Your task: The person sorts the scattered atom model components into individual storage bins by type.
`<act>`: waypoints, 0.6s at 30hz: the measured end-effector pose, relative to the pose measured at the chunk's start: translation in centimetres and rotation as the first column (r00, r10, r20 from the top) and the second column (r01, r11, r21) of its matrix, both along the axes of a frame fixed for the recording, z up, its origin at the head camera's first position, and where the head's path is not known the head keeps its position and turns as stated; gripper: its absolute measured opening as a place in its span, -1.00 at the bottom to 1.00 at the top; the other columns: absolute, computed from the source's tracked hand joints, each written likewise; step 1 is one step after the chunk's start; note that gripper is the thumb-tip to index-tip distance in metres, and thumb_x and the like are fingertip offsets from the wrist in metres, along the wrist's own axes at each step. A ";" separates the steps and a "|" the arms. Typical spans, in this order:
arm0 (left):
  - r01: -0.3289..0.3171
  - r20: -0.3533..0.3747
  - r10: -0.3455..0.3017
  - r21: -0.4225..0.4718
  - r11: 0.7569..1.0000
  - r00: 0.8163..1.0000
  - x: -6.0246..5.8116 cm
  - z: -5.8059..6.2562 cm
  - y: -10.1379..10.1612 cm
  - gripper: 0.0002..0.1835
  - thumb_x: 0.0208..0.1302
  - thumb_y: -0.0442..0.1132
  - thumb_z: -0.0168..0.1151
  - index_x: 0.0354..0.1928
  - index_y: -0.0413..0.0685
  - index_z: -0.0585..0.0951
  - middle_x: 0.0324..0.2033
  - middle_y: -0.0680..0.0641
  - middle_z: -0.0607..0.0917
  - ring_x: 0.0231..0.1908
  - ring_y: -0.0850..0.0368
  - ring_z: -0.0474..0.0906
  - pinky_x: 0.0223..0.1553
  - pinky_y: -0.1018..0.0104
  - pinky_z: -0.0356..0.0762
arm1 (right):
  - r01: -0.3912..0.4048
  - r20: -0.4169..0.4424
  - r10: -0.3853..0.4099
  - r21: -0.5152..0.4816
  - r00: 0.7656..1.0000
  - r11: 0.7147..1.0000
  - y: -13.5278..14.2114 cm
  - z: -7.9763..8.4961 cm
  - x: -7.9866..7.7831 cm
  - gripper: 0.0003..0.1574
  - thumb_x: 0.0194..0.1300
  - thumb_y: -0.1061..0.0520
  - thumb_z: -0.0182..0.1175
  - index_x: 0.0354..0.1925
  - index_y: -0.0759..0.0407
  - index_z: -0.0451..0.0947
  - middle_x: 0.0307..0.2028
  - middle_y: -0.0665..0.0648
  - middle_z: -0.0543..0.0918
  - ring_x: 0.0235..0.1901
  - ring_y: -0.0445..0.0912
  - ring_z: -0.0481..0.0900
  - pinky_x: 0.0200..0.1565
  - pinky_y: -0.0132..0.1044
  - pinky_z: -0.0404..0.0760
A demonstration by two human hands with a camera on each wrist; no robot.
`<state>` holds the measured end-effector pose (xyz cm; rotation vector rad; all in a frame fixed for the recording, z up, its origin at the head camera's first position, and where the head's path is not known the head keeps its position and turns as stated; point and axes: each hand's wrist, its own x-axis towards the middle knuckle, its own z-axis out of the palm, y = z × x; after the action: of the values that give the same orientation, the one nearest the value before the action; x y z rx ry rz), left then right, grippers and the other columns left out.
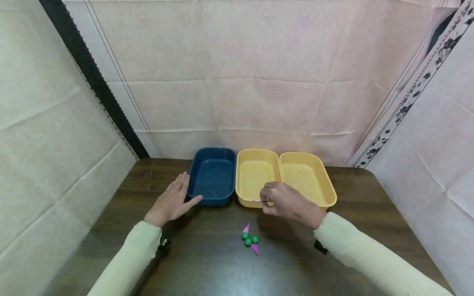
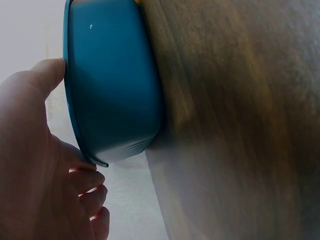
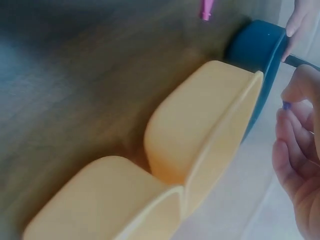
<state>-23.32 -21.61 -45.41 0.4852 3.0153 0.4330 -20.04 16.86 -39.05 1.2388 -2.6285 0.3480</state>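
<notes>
My left hand (image 1: 171,202) rests against the near left corner of the blue bin (image 1: 212,164), its thumb and fingers fairly straight at the rim. In the left wrist view, the thumb touches the bin's rim. A short dark blue stick-like piece (image 1: 212,194) lies inside that bin. Over the front of the middle yellow bin (image 1: 258,158), my right hand (image 1: 283,201) pinches a small, slim purple piece (image 1: 256,201) between thumb and fingers. Its exact kind is too small to tell. In the right wrist view, only a bit of the purple piece (image 3: 286,105) shows at the fingertips.
A second yellow bin (image 1: 305,176) stands on the right, touching the first. Nearer on the brown table (image 1: 207,263) lie several round green beads (image 1: 248,242) and two pink pointed pieces (image 1: 255,249). Pale cloth (image 1: 259,82) hangs behind and at both sides.
</notes>
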 end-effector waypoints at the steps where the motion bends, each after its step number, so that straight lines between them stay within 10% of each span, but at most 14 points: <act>1: 0.001 -0.002 -0.001 0.000 1.000 1.000 0.0 0.0 0.0 0.16 0.49 0.50 -0.12 0.67 -0.34 -0.10 0.69 -0.33 -0.11 0.69 -0.34 -0.15 0.65 -0.27 -0.07 | -0.002 0.006 0.002 0.002 1.000 1.000 -0.2 0.2 -0.1 -0.83 0.17 0.24 0.46 -0.46 0.05 0.66 -0.46 -0.02 0.64 -0.42 -0.29 0.46 -0.37 -0.50 0.58; 18: -0.005 0.009 0.005 0.000 1.000 1.000 0.1 0.2 0.2 0.14 0.51 0.47 -0.09 0.67 -0.33 -0.11 0.70 -0.32 -0.11 0.69 -0.31 -0.16 0.67 -0.24 -0.08 | 0.040 0.077 -0.048 0.095 0.996 0.995 -7.1 1.1 -4.1 -0.94 0.34 0.13 0.43 -0.31 0.06 0.75 -0.32 0.02 0.75 -0.33 -0.18 0.60 -0.17 -0.42 0.72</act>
<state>-23.23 -21.40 -45.20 0.4739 3.0089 0.4345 -24.16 9.74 -37.90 1.2167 -2.7641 0.2755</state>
